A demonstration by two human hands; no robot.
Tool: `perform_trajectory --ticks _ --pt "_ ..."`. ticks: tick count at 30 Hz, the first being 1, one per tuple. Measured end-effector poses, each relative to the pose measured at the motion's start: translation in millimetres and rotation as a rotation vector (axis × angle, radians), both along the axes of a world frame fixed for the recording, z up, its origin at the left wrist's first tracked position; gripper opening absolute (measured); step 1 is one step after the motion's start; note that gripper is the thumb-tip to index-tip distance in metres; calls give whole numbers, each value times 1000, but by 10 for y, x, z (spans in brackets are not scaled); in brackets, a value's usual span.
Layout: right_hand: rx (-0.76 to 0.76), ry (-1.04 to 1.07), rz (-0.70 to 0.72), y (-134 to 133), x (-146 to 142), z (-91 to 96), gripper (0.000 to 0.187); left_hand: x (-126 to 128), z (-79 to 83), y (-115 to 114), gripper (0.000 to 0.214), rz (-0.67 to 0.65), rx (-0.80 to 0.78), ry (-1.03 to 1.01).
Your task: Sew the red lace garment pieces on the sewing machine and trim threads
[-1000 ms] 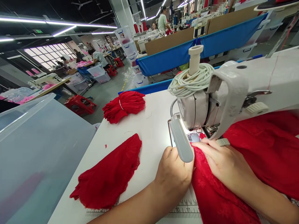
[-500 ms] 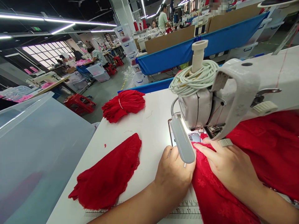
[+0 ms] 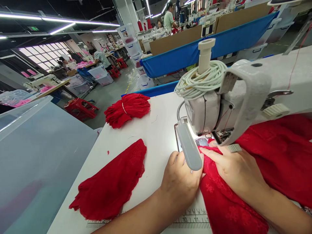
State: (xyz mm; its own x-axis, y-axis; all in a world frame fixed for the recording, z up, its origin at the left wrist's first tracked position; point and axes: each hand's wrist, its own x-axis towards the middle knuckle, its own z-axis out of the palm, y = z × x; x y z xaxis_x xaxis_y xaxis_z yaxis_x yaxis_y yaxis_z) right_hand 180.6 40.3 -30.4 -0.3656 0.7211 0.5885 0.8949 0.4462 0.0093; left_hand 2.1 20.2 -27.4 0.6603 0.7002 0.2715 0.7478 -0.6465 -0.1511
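Observation:
A white sewing machine (image 3: 243,94) stands on the white table (image 3: 156,130), with a coil of cord on its head. Red lace fabric (image 3: 275,156) lies under its needle area and spreads to the right. My right hand (image 3: 234,169) lies flat on this fabric, fingers stretched toward the presser foot. My left hand (image 3: 181,182) rests at the fabric's left edge beside the grey lamp bar (image 3: 188,148), fingers curled; their tips are hidden behind the bar.
A loose pile of red lace pieces (image 3: 112,185) lies left of my hands. A tied bundle of red pieces (image 3: 128,109) sits at the far table edge. A clear plastic bin (image 3: 36,156) stands at the left. Other people work at tables behind.
Both hands and the fabric under them have crept slightly toward the needle. The view has shifted a little.

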Motion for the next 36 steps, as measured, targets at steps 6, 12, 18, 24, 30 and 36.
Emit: perform_trajectory --ticks 6,12,18,24,30,36 --pt "-16 34 16 13 12 3 47 -9 -12 40 42 -6 -45 -46" --pt "-13 79 9 18 2 3 38 -9 -24 60 43 -14 -29 -70" --pt "-49 140 9 42 -38 21 36 0 7 49 41 -5 -21 -61" --pt "-96 172 -25 53 -33 -12 34 7 -1 62 38 -1 -32 -47" --pt "-119 170 -28 54 -23 -42 32 6 7 67 37 0 -55 -40" --pt "-111 156 -55 57 -24 -13 33 19 29 71 38 24 -94 -49"
